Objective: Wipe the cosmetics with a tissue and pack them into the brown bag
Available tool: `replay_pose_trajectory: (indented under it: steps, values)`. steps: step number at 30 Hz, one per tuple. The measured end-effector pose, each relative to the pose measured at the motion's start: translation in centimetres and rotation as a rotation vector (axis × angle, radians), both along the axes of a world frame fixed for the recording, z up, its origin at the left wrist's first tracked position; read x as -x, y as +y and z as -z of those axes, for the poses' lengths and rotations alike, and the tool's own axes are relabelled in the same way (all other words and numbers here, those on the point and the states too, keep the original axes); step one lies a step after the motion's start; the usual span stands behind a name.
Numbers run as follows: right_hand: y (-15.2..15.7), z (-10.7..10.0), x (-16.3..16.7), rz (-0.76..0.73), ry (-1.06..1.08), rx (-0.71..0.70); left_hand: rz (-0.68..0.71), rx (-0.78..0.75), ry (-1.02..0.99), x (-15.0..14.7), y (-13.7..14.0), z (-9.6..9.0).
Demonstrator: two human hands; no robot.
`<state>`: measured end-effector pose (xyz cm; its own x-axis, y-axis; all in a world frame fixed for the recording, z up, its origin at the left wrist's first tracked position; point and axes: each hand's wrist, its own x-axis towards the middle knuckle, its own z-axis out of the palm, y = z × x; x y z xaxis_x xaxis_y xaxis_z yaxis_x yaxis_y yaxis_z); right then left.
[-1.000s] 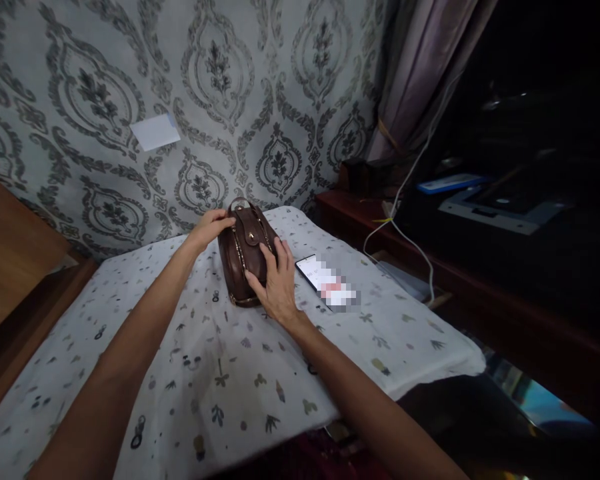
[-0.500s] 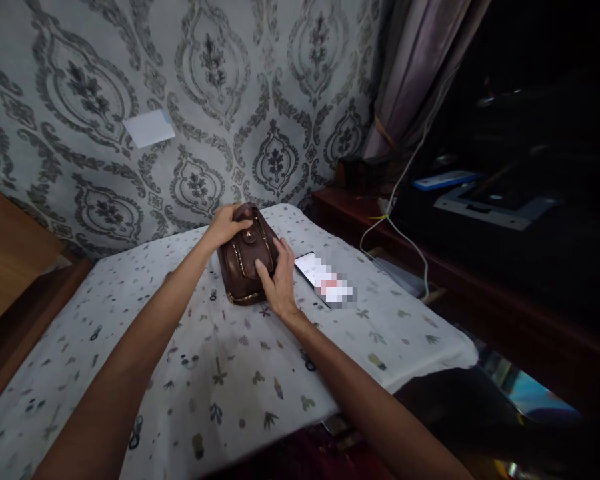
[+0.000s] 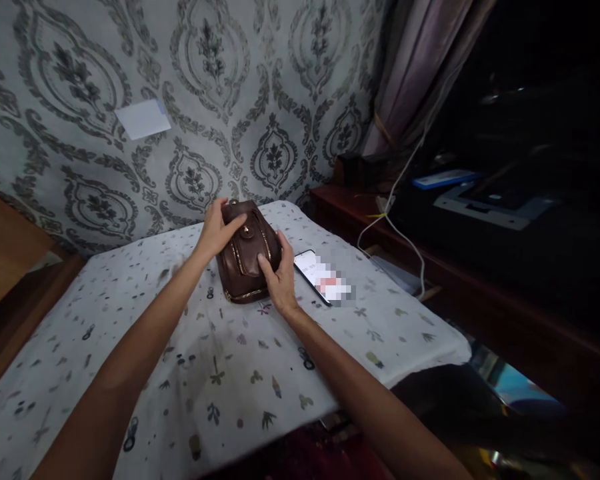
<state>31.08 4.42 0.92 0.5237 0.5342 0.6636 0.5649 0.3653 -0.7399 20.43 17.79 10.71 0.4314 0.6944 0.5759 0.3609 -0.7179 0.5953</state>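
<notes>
A small dark brown leather bag (image 3: 247, 265) with gold zippers and a round flap tab rests on the cloth-covered table, tilted slightly. My left hand (image 3: 217, 229) grips its upper left side, the thumb lying across the front near the tab. On the lower right side, my right hand (image 3: 282, 275) holds the bag with its thumb on the front and fingers along the edge. The fingertips behind the bag are hidden. Just right of my right hand lies a phone (image 3: 316, 273) with a lit screen, partly blurred out.
A white patterned cloth (image 3: 250, 400) covers the table, which meets a wallpapered wall holding a white paper (image 3: 143, 119). To the right, a white cable (image 3: 405, 235) hangs by a dark wooden desk (image 3: 340, 203). A wooden panel (image 3: 10, 250) stands at the left.
My left hand has shifted from the bag's top corner down its left side, its fingers spreading, and the bag's top now shows more. My right hand keeps its hold. The view has shifted slightly.
</notes>
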Motion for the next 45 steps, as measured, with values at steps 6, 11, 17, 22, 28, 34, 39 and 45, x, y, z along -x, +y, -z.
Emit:
replay_pose_trajectory:
  steps: [6, 11, 17, 22, 28, 34, 39, 45]
  values:
    - [0.4, 0.3, -0.2, 0.004, -0.064, 0.043, -0.166, -0.36, 0.204, 0.9, -7.6, 2.2]
    - [0.3, 0.3, -0.7, -0.018, -0.056, 0.072, -0.159, -0.389, 0.296, 0.8, -7.8, 2.2]
    - [0.4, 0.4, -1.2, -0.019, -0.07, 0.058, -0.136, -0.386, 0.25, 0.8, -7.2, 2.7]
    - [0.5, 0.5, -1.3, -0.003, -0.089, 0.056, -0.14, -0.399, 0.23, 0.7, -7.0, 3.0]
    - [0.5, 0.4, -1.5, 0.006, -0.101, 0.071, -0.149, -0.389, 0.232, 0.6, -6.7, 3.1]
    - [0.1, 0.8, -1.0, -0.012, -0.031, 0.088, -0.148, -0.374, 0.216, 0.6, -6.7, 3.2]
    - [-0.1, 1.7, -1.4, -0.119, -0.091, 0.099, -0.166, -0.365, 0.219, 0.6, -6.7, 3.1]
    - [0.4, 2.3, -2.1, -0.126, -0.124, 0.088, -0.185, -0.361, 0.21, 0.4, -6.8, 3.0]
